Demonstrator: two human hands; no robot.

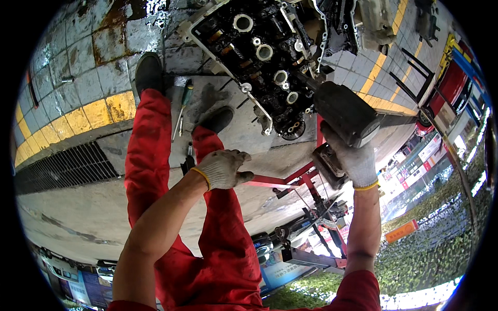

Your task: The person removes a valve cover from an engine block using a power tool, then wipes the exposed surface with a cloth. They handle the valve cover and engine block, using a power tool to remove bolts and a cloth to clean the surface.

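Engine [264,67] ahead; power tool [346,113] at its right; screwdriver [186,96] on floor [104,212], left.

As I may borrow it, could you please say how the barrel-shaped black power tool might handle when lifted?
The barrel-shaped black power tool is probably heavy, given a thick body bulkier than the gloved right hand gripping it. It likely won't flex, as its casing looks rigid. Its nose may be slippery, pointing into the oily-looking dark metal engine.

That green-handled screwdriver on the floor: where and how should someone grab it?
Probably by its handle, from above with the left hand: the handle is thicker than the slim shaft, it lies flat, and the right hand holds a power tool.
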